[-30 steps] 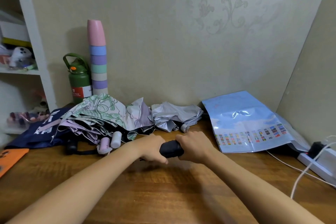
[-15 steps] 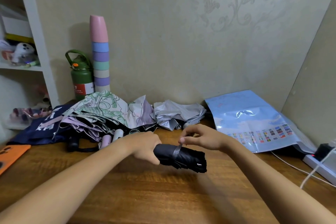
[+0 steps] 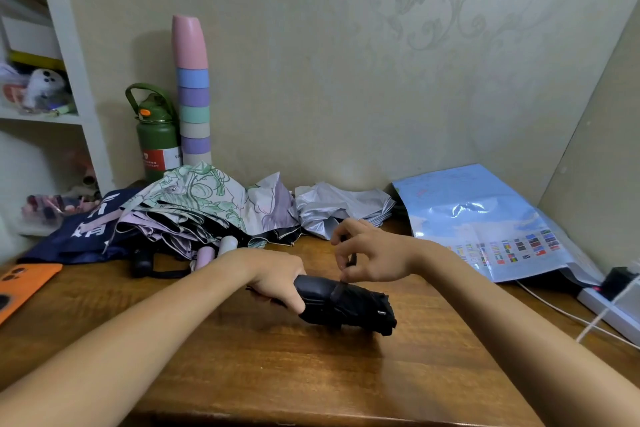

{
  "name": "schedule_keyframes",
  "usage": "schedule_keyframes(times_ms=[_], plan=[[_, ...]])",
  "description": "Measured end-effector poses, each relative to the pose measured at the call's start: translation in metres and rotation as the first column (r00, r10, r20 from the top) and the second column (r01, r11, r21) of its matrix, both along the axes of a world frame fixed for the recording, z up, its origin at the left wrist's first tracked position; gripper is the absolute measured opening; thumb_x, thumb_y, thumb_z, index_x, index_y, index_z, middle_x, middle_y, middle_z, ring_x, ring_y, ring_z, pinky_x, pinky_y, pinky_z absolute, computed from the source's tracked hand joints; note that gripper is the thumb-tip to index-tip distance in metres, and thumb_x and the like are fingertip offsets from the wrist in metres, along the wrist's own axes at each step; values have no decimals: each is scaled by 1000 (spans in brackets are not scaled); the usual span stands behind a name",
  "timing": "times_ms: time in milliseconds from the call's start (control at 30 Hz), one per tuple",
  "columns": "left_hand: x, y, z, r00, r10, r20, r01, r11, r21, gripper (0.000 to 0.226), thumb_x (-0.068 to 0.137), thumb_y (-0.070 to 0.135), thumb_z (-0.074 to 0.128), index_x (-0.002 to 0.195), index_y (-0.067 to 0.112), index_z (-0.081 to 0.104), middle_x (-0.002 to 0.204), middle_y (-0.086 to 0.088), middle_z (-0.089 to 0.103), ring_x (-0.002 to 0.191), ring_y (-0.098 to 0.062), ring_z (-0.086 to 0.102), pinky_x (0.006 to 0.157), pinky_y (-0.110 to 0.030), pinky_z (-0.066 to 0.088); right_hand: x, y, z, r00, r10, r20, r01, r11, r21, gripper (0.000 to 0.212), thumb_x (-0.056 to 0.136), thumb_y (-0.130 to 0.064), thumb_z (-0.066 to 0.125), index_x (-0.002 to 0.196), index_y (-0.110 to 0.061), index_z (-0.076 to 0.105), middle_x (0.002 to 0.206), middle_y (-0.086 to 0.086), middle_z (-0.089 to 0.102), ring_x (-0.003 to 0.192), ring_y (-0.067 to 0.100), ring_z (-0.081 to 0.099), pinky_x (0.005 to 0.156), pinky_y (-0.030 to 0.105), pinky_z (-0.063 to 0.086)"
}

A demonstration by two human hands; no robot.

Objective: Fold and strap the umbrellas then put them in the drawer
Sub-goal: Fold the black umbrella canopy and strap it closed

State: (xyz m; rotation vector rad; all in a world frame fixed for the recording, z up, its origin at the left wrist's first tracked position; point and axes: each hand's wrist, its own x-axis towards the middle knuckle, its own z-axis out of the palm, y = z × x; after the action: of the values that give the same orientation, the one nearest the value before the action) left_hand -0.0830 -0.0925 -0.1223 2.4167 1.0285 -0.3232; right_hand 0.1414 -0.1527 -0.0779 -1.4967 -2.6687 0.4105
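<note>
your wooden bench carries a heap of unfolded umbrellas along the wall, a silver umbrella beside them, a green flask, stacked cups, an orange phone, a blue plastic bag and a white power strip.

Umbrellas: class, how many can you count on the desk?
3 clearly: a black umbrella in both hands, a floral umbrella behind, a silver umbrella beside it. More may hide underneath.

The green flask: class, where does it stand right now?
In the head view, the green flask stands upright at the far left against the wall, beside the stack of pastel cups.
</note>
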Motion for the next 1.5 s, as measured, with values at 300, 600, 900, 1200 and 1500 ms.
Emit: schedule_keyframes(times_ms=[300,600,900,1200,1500], plan=[[15,-15,9,989,-146,-39,151,949,277,38,73,44,77,68,13,56,60,-5,60,50,-19,50,50,-36,40,3,3,22,919,-65,-389,-64,948,-311,14,95,-11,71,91,0,64,113,24,59,101,23,62,91,39,49],[16,-44,25,932,-343,-115,329,669,666,53,82,55,72,122,26,54,81,3,59,82,-23,61,65,-31,34,16,9,-38,752,-317,-579,-165,759,-629,18,94,-19,63,85,-5,58,79,5,54,73,17,51,70,29,40],[12,-36,0,872,-349,342,161,866,472,66,80,37,73,137,53,44,84,11,67,72,-9,60,68,-31,51,28,17,-89,472,-651,-594,-59,649,-758,42,97,0,58,129,24,45,117,25,56,100,34,62,93,44,47],[23,-22,-24,459,703,543,-163,668,-726,18,92,18,67,101,20,52,66,-1,50,44,-14,33,44,-21,27,2,8,-84,281,-626,-727,-49,747,-663,27,105,-16,36,92,-14,59,68,2,36,60,18,14,68,30,44],[28,-8,-45,329,874,358,-263,449,-854,14,90,17,65,102,15,57,63,1,50,41,-10,34,39,-17,29,1,11,-84,604,-548,-579,211,811,-546,12,102,-10,49,105,-8,60,81,10,57,65,21,57,64,29,57]])
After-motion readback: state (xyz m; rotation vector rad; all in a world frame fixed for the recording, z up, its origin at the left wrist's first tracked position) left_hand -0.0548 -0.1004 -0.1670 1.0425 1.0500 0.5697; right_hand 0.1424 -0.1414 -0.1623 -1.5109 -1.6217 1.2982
